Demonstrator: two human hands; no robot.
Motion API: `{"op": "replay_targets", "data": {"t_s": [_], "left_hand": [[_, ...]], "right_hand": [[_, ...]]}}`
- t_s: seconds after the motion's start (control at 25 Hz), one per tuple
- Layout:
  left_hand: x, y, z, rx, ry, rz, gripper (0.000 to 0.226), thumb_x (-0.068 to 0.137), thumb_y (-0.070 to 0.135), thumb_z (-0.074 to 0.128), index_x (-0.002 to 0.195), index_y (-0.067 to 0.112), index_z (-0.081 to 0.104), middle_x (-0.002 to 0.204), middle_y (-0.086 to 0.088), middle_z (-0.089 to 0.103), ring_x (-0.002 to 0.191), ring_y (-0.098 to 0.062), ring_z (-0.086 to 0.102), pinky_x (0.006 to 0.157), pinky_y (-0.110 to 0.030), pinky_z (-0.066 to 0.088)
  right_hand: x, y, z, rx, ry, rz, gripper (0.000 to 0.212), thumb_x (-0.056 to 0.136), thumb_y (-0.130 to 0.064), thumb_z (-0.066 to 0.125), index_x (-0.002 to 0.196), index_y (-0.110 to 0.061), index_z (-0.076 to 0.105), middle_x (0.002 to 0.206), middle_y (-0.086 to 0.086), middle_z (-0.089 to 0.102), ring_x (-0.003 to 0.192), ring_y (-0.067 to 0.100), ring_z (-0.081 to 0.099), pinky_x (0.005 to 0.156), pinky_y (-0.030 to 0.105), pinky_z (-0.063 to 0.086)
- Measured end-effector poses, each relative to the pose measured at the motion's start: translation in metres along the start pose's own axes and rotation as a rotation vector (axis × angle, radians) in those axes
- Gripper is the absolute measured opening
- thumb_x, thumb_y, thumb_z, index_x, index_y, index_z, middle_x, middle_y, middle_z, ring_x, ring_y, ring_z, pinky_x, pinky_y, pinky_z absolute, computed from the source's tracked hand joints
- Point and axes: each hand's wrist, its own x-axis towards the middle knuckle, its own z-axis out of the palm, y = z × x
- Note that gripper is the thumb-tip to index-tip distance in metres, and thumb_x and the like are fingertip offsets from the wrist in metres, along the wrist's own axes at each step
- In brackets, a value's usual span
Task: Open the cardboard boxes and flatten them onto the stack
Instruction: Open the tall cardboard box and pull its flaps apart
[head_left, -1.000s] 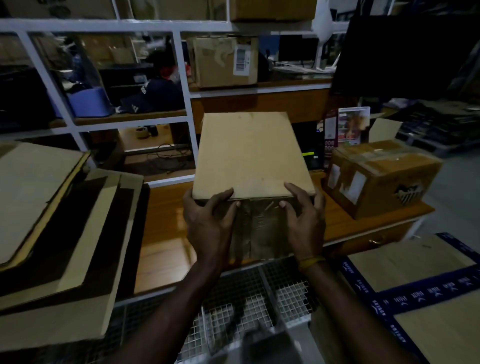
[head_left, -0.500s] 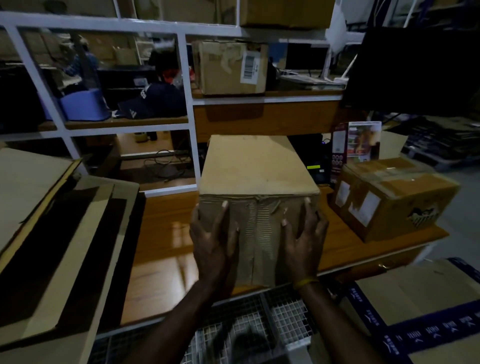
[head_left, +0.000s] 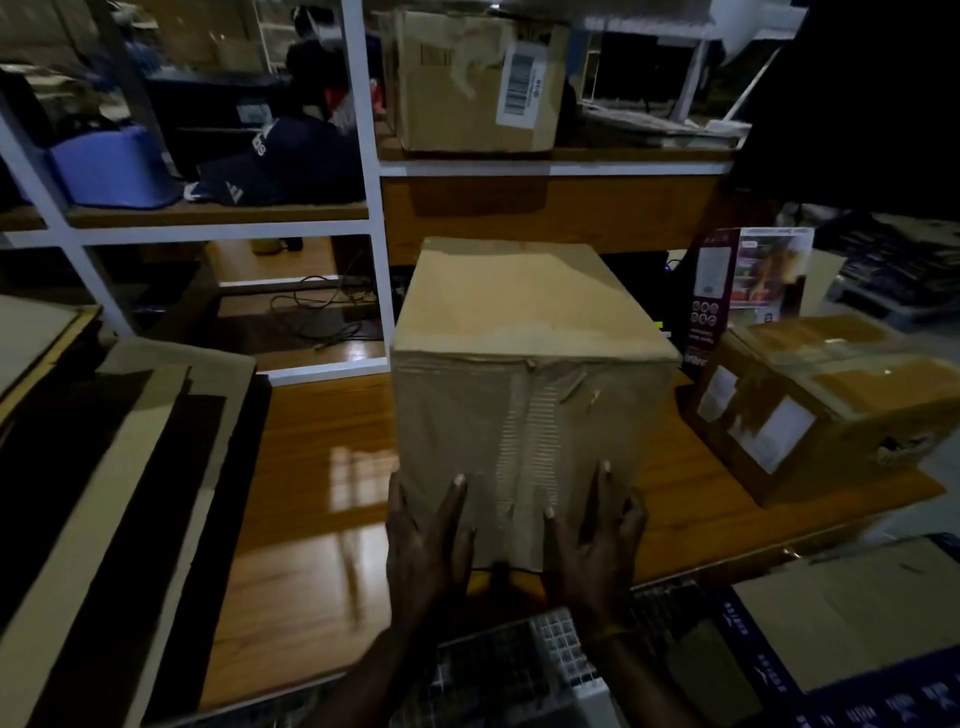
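Standing upright at the middle of a wooden tabletop (head_left: 311, 499): a tall brown cardboard box (head_left: 530, 332), closed, with a torn, ribbed strip running down its near face. Pressed flat against the lower part of that near face, two bare hands with fingers straight and spread, curled around nothing: left hand (head_left: 428, 540) at the box's lower left corner, right hand (head_left: 595, 545) toward its lower right, a thin yellow band on the right wrist. Lying to the left, over the table's left edge, a stack of flattened cardboard sheets (head_left: 104, 493), light and dark layers overlapping, well apart from the box. Sitting to the right on the same tabletop, a smaller taped cardboard box (head_left: 826, 405) with white labels on its side, near the tall box but apart from it. Just behind that, a printed retail carton (head_left: 743, 286) standing upright. Rising behind the table, a white-framed shelf unit (head_left: 363, 156), holding a worn cardboard box with a barcode label (head_left: 478, 83) on the upper right shelf, and a dark cap (head_left: 244, 176) beside a blue plastic tub (head_left: 109, 166) on the left shelf. Visible at the lower right, more flattened cardboard edged with blue printed tape (head_left: 852, 613). Dim lighting throughout; finer details hard to make out.
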Motion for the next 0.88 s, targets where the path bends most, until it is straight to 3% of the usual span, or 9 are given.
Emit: {"op": "replay_targets", "data": {"t_s": [0.12,0.24,0.36,0.6,0.88], "left_hand": [[0.008,0.013,-0.008,0.014,-0.005,0.07,0.064,0.089,0.031,0.066,0.146,0.044,0.04,0.166,-0.009,0.003,0.148,-0.035,0.02,0.087,-0.05,0.055],[0.018,0.042,-0.028,0.035,0.022,0.071,0.057,0.087,0.019,0.073,0.138,0.036,0.055,0.165,-0.003,0.012,0.137,-0.039,0.034,0.091,-0.045,0.049],[0.014,0.07,-0.053,0.074,0.041,0.016,0.059,0.082,0.017,0.077,0.135,0.037,0.059,0.165,0.003,0.013,0.131,-0.041,0.039,0.087,-0.043,0.049],[0.006,0.129,-0.111,0.23,-0.032,-0.074,0.049,0.087,0.04,0.065,0.133,0.051,0.053,0.164,0.019,0.003,0.122,-0.038,0.042,0.08,-0.041,0.052],[0.025,0.162,-0.144,0.334,-0.069,-0.121,0.038,0.091,0.052,0.05,0.128,0.047,0.059,0.159,0.013,0.027,0.126,-0.029,0.047,0.097,-0.04,0.038]], "right_hand": [[0.013,-0.015,-0.008,0.026,0.031,-0.051,0.079,0.085,-0.036,0.074,0.148,-0.052,0.029,0.146,0.01,0.031,0.133,0.038,0.037,0.102,0.056,0.045],[0.022,-0.04,-0.023,-0.001,0.07,-0.056,0.077,0.084,-0.036,0.075,0.146,-0.052,0.033,0.142,0.014,0.035,0.127,0.04,0.04,0.1,0.058,0.045],[0.023,-0.064,-0.048,-0.018,0.041,-0.062,0.072,0.083,-0.037,0.073,0.145,-0.049,0.038,0.141,0.015,0.034,0.124,0.038,0.039,0.099,0.057,0.044],[0.031,-0.112,-0.116,-0.139,-0.107,-0.045,0.064,0.087,-0.046,0.064,0.144,-0.054,0.035,0.145,0.016,0.031,0.128,0.039,0.035,0.106,0.053,0.033],[0.045,-0.145,-0.141,-0.364,-0.282,-0.08,0.059,0.091,-0.06,0.049,0.147,-0.049,0.032,0.15,0.024,0.023,0.132,0.044,0.03,0.11,0.051,0.025]]}}
